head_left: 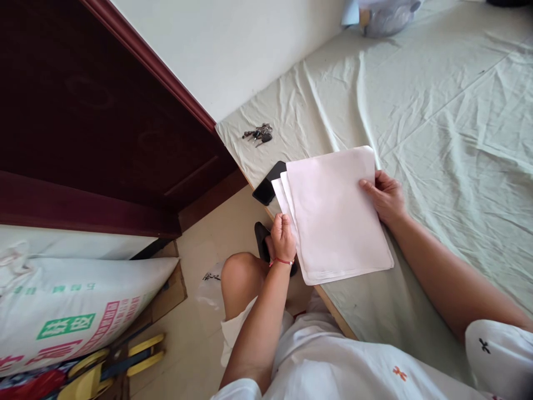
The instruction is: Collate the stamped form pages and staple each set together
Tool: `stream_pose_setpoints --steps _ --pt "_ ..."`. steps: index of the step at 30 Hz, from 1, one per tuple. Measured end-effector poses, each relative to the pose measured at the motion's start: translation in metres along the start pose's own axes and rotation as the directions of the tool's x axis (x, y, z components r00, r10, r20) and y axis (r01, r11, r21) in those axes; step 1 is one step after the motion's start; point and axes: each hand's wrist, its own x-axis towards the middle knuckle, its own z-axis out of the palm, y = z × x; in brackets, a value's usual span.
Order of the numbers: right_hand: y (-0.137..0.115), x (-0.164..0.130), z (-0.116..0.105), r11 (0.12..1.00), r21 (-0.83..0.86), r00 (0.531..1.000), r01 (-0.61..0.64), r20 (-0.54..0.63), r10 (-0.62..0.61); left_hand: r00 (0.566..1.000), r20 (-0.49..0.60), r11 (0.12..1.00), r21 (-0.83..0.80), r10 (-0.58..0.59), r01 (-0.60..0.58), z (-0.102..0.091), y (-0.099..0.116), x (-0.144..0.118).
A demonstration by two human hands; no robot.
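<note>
Several sheets of white paper (333,216) lie fanned a little at their left edge, held over the front edge of the cloth-covered table. My left hand (283,240), with a red cord on its wrist, is closed at the left edge of the sheets. On the opposite side my right hand (385,197) grips the right edge, its thumb on top and its fingers underneath, mostly hidden. The top sheet looks blank. Partly covered by the upper left corner of the paper is a black phone (268,186).
A bunch of keys (259,134) rests near the table's corner on the pale green cloth (449,139). A clear plastic bag (387,19) sits against the wall. Leftward are a dark red door (104,100), a printed white sack (83,300) and a yellow-and-black object (141,355) on the floor.
</note>
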Motion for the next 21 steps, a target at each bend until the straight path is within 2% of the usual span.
stream_pose_setpoints --steps 4,9,21 --pt "-0.0010 -0.0006 -0.0005 1.000 0.009 1.000 0.004 -0.006 -0.004 0.999 -0.007 0.998 -0.062 -0.031 0.031 0.0007 -0.0014 0.0002" --pt "-0.0028 -0.0036 0.0007 0.998 -0.064 1.000 -0.008 0.028 0.010 0.998 -0.001 0.990 -0.130 -0.061 0.060 0.0017 -0.0040 -0.0001" --pt "-0.0029 -0.0059 0.0056 0.996 -0.082 1.000 -0.020 0.002 0.020 0.998 0.002 0.988 -0.141 -0.062 0.062 0.0013 -0.0051 -0.0022"
